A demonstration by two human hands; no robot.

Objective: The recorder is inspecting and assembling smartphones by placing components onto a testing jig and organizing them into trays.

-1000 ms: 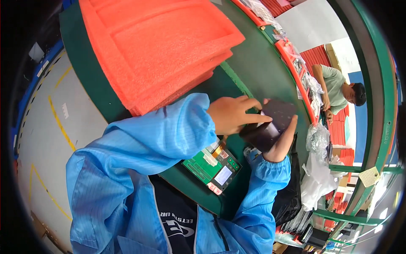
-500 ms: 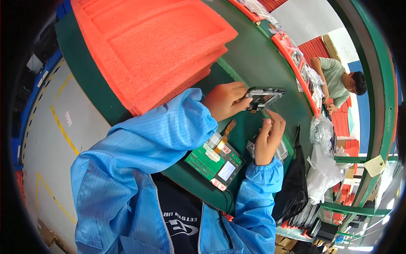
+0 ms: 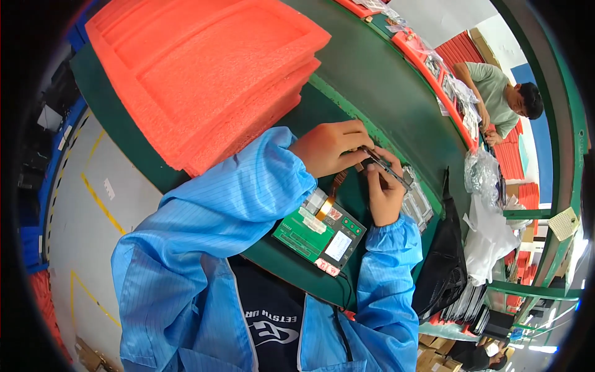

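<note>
So the thin display panel (image 3: 385, 166) is tipped up edge-on since a moment ago, near the tabletop's (image 3: 372, 80) right edge above the green circuit board (image 3: 319, 234). Left hand (image 3: 328, 147) and right hand (image 3: 384, 192) both pinch it shut, so they're probably seating its orange ribbon cable (image 3: 331, 195).

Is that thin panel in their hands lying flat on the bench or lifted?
Lifted: both hands, left hand and right hand, hold the thin panel edge-on above the green bench.

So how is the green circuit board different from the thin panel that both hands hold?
The green circuit board lies flat on the green table; the thin panel is raised off it, seen edge-on, between the left hand and the right hand. No hand touches the board, while the fingers of both hands grip the panel. The board looks green with pale patches; the panel looks dark. An orange flat cable runs from the board up towards the panel.
</note>
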